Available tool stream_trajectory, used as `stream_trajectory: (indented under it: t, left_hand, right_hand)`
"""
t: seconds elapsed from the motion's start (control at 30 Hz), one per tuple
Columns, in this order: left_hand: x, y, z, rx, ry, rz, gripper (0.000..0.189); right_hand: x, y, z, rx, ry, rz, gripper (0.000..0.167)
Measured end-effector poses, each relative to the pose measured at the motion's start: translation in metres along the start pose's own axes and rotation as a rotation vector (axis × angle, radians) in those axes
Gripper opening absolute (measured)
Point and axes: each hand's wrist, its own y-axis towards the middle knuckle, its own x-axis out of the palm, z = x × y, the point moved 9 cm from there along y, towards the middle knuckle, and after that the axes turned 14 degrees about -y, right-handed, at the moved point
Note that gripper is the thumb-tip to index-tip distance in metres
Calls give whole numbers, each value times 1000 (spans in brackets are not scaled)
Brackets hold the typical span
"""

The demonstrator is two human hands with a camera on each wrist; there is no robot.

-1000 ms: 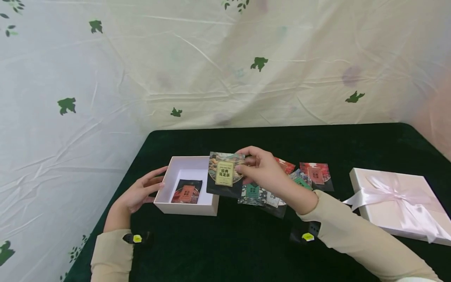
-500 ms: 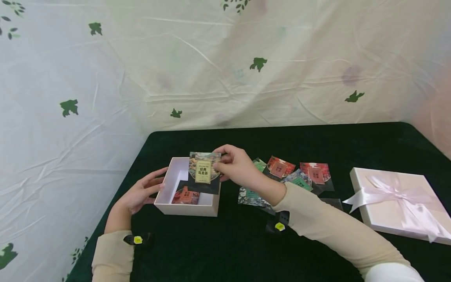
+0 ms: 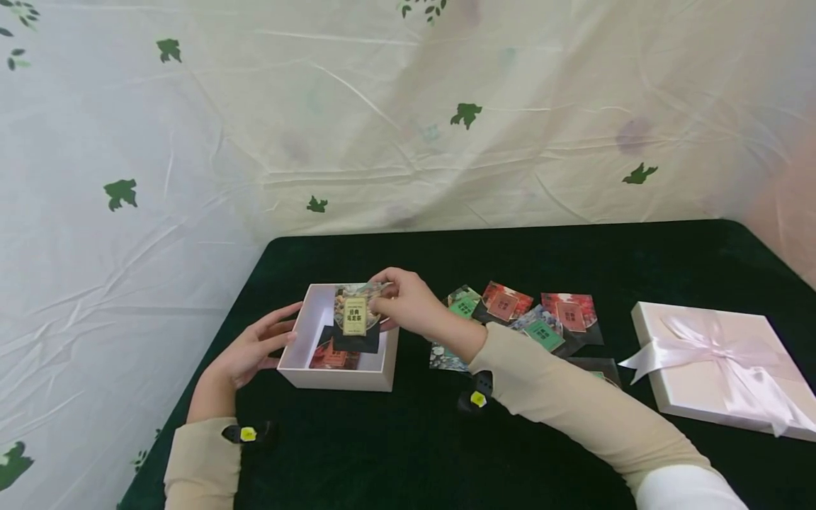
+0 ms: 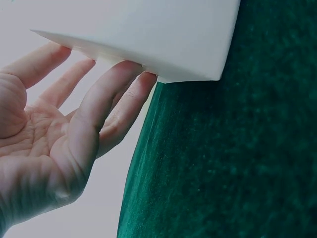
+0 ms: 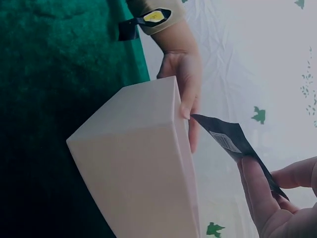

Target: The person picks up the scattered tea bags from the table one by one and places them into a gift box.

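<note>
My right hand (image 3: 411,301) pinches a dark tea sachet (image 3: 355,343) with a yellow label by its right edge, over a pale open box (image 3: 338,380). In the right wrist view, thumb and fingers grip the sachet (image 5: 225,136) from both faces, above the box rim. A red-labelled tea sachet (image 3: 333,359) lies inside the box, partly covered by the held one in the head view. My left hand (image 3: 251,347) is at the box's left side; in the left wrist view its fairly straight fingers (image 4: 111,94) touch the wall's edge.
Several more tea sachets lie loose right of the box, among them a red one (image 3: 576,312) and a green-labelled one (image 3: 542,329). A pale pink lid (image 3: 695,389) with a ribbon bow rests at the right. Dark green cloth (image 3: 408,453) covers the table.
My right hand has carried the yellow-labelled sachet left from beside the box to over it, and slightly lower. The left hand has stayed at the box's side.
</note>
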Motion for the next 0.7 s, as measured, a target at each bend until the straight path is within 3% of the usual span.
stream_trajectory:
  t: [0.4, 0.7]
  left_hand:
    - [-1, -2, 3, 2, 0, 3, 67]
    - [-1, 0, 1, 4, -5, 15, 66]
  right_hand:
    - [16, 11, 10, 106, 30, -39, 35]
    - [29, 16, 13, 123, 49, -80, 35]
